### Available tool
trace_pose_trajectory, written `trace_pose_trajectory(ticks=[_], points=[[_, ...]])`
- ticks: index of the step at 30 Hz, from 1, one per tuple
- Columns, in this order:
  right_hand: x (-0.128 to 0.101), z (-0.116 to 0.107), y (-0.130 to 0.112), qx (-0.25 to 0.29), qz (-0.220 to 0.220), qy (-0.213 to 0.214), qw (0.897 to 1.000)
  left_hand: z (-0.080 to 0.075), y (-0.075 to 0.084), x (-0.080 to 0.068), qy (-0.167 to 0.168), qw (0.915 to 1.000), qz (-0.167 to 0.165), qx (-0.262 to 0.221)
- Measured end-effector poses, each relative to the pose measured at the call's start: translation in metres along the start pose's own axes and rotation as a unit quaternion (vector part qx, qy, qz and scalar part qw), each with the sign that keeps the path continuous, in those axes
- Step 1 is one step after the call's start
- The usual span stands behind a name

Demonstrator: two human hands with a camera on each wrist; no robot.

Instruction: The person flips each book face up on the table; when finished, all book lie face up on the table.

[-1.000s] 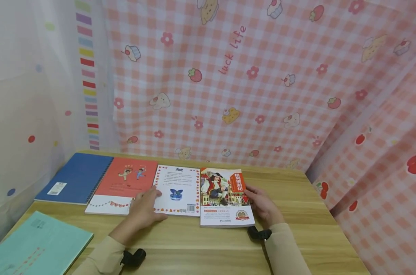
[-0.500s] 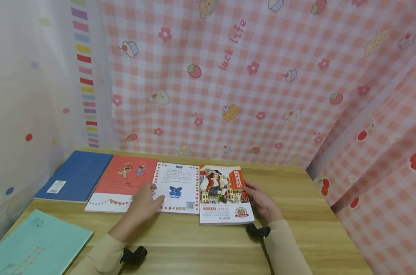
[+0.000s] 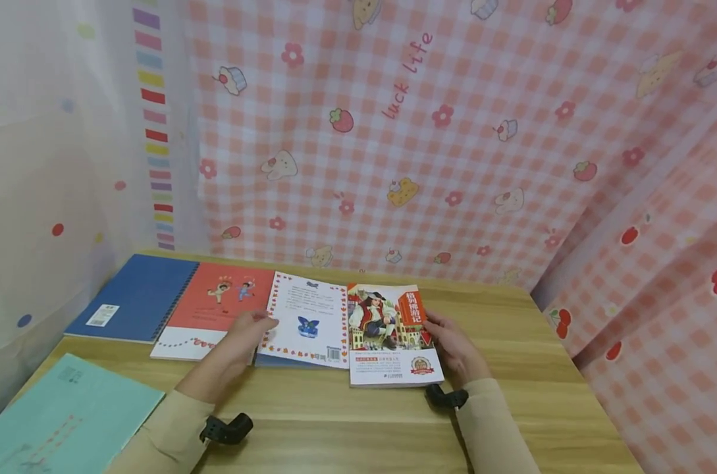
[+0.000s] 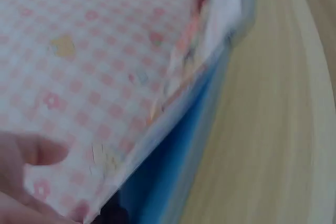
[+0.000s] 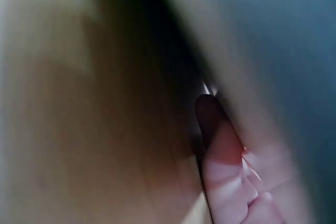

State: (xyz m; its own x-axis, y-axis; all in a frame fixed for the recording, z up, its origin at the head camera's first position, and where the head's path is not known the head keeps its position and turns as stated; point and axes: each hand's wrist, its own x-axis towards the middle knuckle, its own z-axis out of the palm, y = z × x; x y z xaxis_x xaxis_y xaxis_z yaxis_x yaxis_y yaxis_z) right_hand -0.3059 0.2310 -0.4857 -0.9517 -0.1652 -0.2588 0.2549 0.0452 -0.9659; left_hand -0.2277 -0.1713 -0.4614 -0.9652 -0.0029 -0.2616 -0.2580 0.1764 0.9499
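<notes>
Butterfly book (image 3: 306, 313), printed white side up, lay directly to the right of the left hand (image 3: 236, 342), whose fingers seemed to pinch its left edge, drawn nearly together on it; the left wrist view was too blurred to show the whole hold. Its left side tilted upward, and a blue layer (image 3: 295, 361) showed under the near edge, though whether that belonged to the same book could not be told. Its long axis ran away from the person, so the held edge was a long one, and on this the coming move appeared to turn: the left hand was the nearer, while the right hand (image 3: 457, 349) was beyond the Gulliver book (image 3: 394, 336). That hand gripped the Gulliver book's right edge, thumb at the side and fingers apparently folded beneath. These two books sat side by side, almost meeting. Farther left came the red-and-white book (image 3: 222, 296), partly behind the left hand, then the blue spiral notebook (image 3: 135, 296), with the green book (image 3: 68, 415) nearer the person, all on the wooden table (image 3: 322, 428)
</notes>
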Motion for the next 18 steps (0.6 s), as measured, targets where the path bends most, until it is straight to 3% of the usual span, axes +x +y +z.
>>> trace_pose_trajectory(ticks=[2, 4, 7, 11, 13, 18], points=[[-0.001, 0.001, 0.002, 0.002, 0.001, 0.002, 1.0, 0.003, 0.001, 0.0, -0.008, 0.9999, -0.005, -0.013], [-0.001, 0.001, 0.003, 0.002, -0.001, -0.002, 1.0, 0.004, 0.001, -0.001, -0.01, 0.9998, -0.009, 0.014], [0.0, 0.002, 0.004, -0.001, 0.002, -0.005, 1.0, -0.001, 0.002, -0.005, 0.001, 0.9948, 0.0, 0.102], [0.0, 0.001, 0.003, -0.008, 0.005, -0.005, 1.0, -0.01, 0.007, -0.013, -0.007, 0.9777, 0.032, 0.208], [0.0, 0.0, 0.002, -0.011, 0.002, -0.003, 1.0, -0.012, 0.011, -0.016, -0.011, 0.9723, 0.04, 0.23], [-0.001, -0.002, -0.001, -0.006, 0.01, 0.0, 1.0, -0.011, 0.019, -0.021, -0.036, 0.9732, 0.037, 0.224]])
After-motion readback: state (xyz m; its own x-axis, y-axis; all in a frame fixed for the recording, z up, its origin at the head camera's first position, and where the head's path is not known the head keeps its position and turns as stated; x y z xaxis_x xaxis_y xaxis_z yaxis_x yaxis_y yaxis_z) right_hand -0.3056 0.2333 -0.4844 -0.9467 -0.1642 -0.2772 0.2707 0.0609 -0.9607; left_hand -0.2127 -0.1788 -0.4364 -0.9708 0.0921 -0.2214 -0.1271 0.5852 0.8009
